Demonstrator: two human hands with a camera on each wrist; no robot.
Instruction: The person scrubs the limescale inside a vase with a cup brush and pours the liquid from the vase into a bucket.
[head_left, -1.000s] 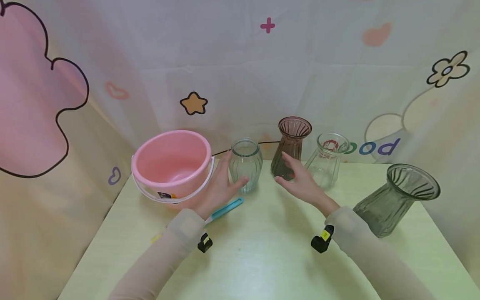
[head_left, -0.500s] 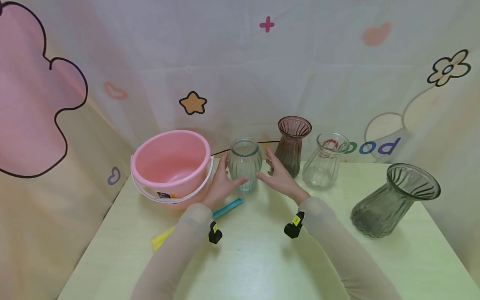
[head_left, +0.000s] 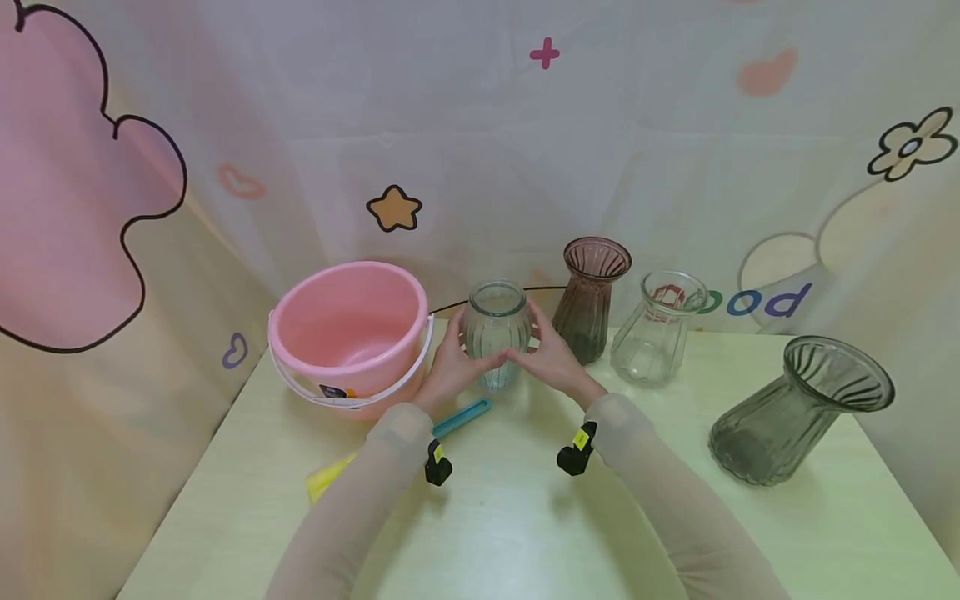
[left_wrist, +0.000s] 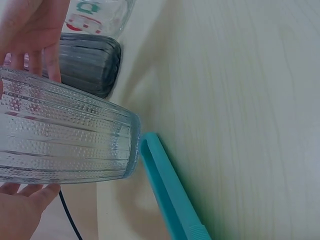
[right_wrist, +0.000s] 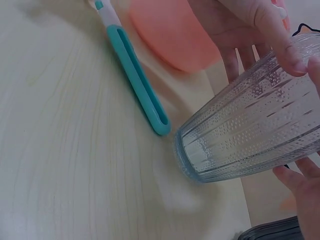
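A clear, ribbed glass vase with a faint blue-green tint stands upright toward the back of the table. Both hands hold it between them: my left hand grips its left side, my right hand its right side. The thumbs come together across its front, and the other fingers reach behind it, partly hidden by the glass. Seen from the left wrist, the vase has a dotted texture, and its base lies close to the end of a teal handle.
A pink bucket stands just left of the left hand. Right of the vase are a brownish-purple glass vase, a clear one and a grey one. A yellow piece shows beside the left forearm. A printed curtain hangs behind.
My right hand has moved left from in front of the brownish-purple vase to the clear vase's right side. The left hand has closed in from the other side, and the thumbs now meet.
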